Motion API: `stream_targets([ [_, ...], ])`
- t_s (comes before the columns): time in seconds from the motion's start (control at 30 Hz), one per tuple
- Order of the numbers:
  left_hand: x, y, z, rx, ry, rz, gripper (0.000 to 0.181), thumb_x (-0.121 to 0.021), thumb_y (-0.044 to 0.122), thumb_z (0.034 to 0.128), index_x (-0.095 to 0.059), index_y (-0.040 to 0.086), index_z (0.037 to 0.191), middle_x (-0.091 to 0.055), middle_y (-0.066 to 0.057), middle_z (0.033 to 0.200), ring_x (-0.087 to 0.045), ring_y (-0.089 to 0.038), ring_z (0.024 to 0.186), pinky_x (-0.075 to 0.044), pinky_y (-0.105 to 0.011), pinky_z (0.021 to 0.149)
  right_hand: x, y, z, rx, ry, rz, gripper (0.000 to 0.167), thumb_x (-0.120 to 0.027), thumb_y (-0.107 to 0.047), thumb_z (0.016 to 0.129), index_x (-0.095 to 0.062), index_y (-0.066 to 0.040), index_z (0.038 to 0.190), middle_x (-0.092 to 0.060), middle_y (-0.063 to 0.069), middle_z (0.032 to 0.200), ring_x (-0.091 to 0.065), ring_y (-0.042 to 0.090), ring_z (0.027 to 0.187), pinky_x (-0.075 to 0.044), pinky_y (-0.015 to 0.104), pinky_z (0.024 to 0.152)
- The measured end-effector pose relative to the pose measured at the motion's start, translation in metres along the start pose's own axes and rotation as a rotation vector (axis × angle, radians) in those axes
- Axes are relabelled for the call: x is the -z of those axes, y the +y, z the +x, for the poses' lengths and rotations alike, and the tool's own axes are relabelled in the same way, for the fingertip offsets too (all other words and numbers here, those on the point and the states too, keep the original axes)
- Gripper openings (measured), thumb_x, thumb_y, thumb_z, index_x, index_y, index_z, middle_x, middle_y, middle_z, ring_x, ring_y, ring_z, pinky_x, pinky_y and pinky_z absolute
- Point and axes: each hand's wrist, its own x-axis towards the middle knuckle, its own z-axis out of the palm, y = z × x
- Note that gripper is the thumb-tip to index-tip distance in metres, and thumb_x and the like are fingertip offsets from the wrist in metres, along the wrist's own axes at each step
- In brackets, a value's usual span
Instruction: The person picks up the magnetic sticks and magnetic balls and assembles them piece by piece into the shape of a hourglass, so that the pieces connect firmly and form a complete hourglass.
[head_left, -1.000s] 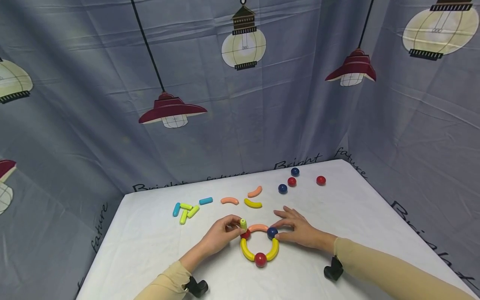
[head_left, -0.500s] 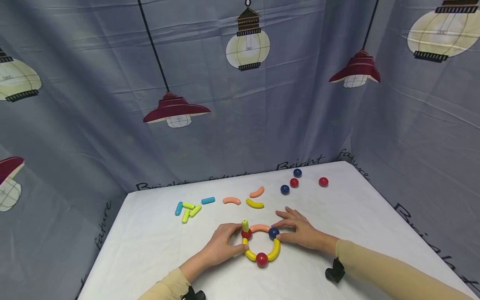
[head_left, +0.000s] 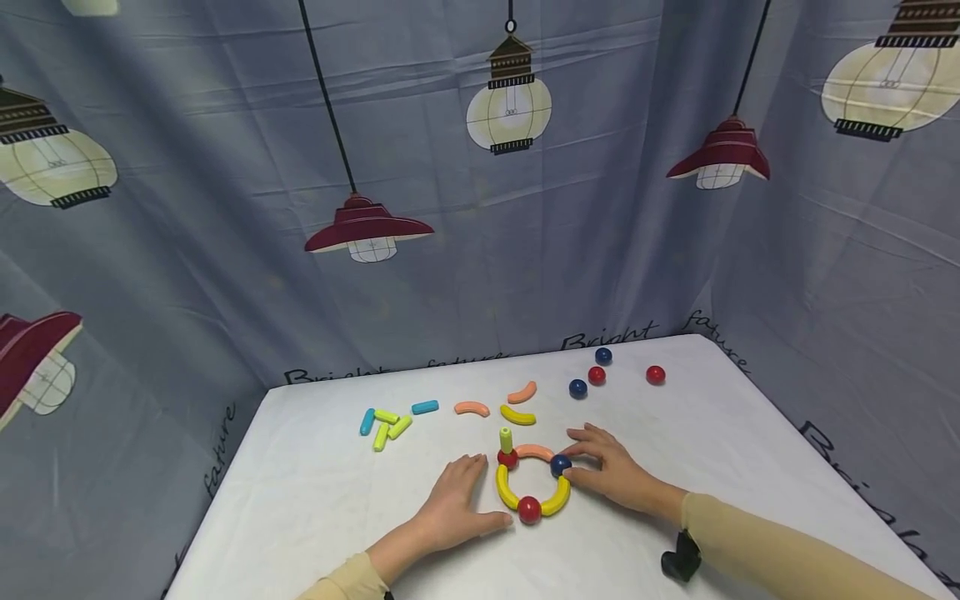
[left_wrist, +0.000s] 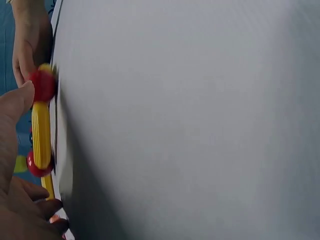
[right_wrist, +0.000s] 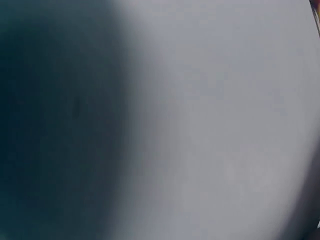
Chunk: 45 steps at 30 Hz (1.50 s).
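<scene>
Left hand: let go of the stick. A second ago its fingertips held it; now the hand is drawn back to the left of the ring, thumb and fingers spread apart, gripping nothing. Thumb tip just beside the front red ball in the head view.
Green stick: stands upright on the rear red ball, at the ring's far left, no hand on it. Left wrist view also shows it joined to that ball.
Right hand: place unchanged; thumb and forefinger appear to pinch the blue ball from its right side. Right wrist view is mostly blurred cloth, so firmness cannot be told.
Ring: closed and flat on the table. Three balls, linked by the pink arc at the back, the left yellow arc and the right yellow arc. Held its shape through the release.
Meaning: stick seems to bear itself, so I judge this joint made and the left hand free. Blue and front red balls carry no upright.
Spares: blue sticks and more green sticks lie back left, loose balls back right.
</scene>
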Motion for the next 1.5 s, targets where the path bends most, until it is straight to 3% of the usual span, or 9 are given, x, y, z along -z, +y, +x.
stream_targets([
  [0.27,-0.009,0.007,0.009,0.017,0.073,0.014,0.100,-0.070,0.067,0.0843,-0.040,0.002,0.154,-0.040,-0.017,0.157,-0.032,-0.038,0.146,-0.021,-0.059,0.120,-0.008,-0.009,-0.006,-0.073,0.093,0.004,0.027,-0.083,-0.046,0.084,-0.069,-0.028,0.098,-0.050,0.008,0.151,-0.022,0.038,0.151,-0.020,0.070,0.115],
  [0.47,-0.006,0.006,0.012,0.015,0.162,-0.049,0.074,-0.077,0.055,0.0851,-0.055,0.005,0.135,-0.052,-0.016,0.142,-0.045,-0.035,0.134,-0.035,-0.056,0.112,-0.011,-0.016,-0.013,-0.083,0.096,0.044,0.027,-0.086,-0.040,0.083,-0.067,-0.031,0.101,-0.053,0.000,0.139,-0.033,0.031,0.141,-0.030,0.065,0.113],
  [0.77,-0.002,0.000,0.017,-0.006,0.194,-0.084,0.032,-0.073,0.034,0.0935,-0.061,0.014,0.115,-0.056,-0.012,0.137,-0.048,-0.032,0.131,-0.040,-0.054,0.110,-0.011,-0.025,-0.021,-0.030,0.052,0.058,0.027,-0.087,-0.041,0.081,-0.072,-0.039,0.104,-0.059,-0.013,0.112,-0.042,0.020,0.123,-0.042,0.055,0.103],
  [0.97,0.002,-0.006,0.018,-0.005,0.207,-0.096,0.031,-0.071,0.031,0.0966,-0.064,0.013,0.120,-0.059,-0.009,0.135,-0.048,-0.032,0.133,-0.039,-0.054,0.111,-0.013,-0.027,-0.028,0.034,-0.055,0.049,0.026,-0.083,-0.041,0.085,-0.074,-0.043,0.110,-0.063,-0.017,0.097,-0.046,0.016,0.105,-0.042,0.042,0.089],
  [1.07,0.004,-0.010,0.019,-0.006,0.205,-0.105,0.033,-0.071,0.031,0.0972,-0.066,0.013,0.124,-0.061,-0.008,0.134,-0.047,-0.033,0.134,-0.039,-0.055,0.111,-0.015,-0.027,-0.035,0.126,-0.150,0.070,0.030,-0.080,-0.035,0.089,-0.074,-0.043,0.117,-0.065,-0.017,0.094,-0.050,0.015,0.101,-0.039,0.052,0.102],
  [1.2,0.006,-0.012,0.024,-0.010,0.193,-0.122,0.031,-0.071,0.031,0.0973,-0.069,0.014,0.123,-0.062,-0.008,0.134,-0.047,-0.034,0.133,-0.039,-0.056,0.111,-0.014,-0.032,-0.045,0.143,-0.291,0.156,0.025,-0.076,-0.030,0.093,-0.075,-0.040,0.116,-0.069,-0.017,0.101,-0.051,0.023,0.125,-0.012,0.070,0.117],
  [1.27,0.008,-0.011,0.028,-0.015,0.184,-0.131,0.028,-0.071,0.030,0.0975,-0.071,0.015,0.121,-0.062,-0.009,0.135,-0.047,-0.035,0.133,-0.039,-0.056,0.111,-0.010,-0.033,-0.047,0.107,-0.308,0.182,0.016,-0.074,-0.030,0.094,-0.077,-0.036,0.109,-0.069,-0.015,0.103,-0.049,0.030,0.128,-0.019,0.068,0.116],
  [1.37,0.011,-0.009,0.033,-0.020,0.171,-0.140,0.024,-0.070,0.029,0.0975,-0.073,0.016,0.117,-0.061,-0.011,0.137,-0.046,-0.036,0.134,-0.038,-0.057,0.111,-0.001,-0.027,-0.044,0.054,-0.210,0.157,0.003,-0.076,-0.030,0.093,-0.076,-0.030,0.097,-0.067,-0.012,0.102,-0.053,0.026,0.119,-0.038,0.058,0.109],
  [1.5,0.013,-0.007,0.038,-0.017,0.156,-0.151,0.023,-0.071,0.029,0.0968,-0.074,0.017,0.116,-0.059,-0.012,0.139,-0.044,-0.038,0.136,-0.037,-0.059,0.111,0.007,-0.014,-0.031,0.010,-0.011,0.048,0.016,-0.081,-0.032,0.089,-0.071,-0.031,0.101,-0.062,-0.009,0.121,-0.048,0.024,0.126,-0.041,0.056,0.108],
])
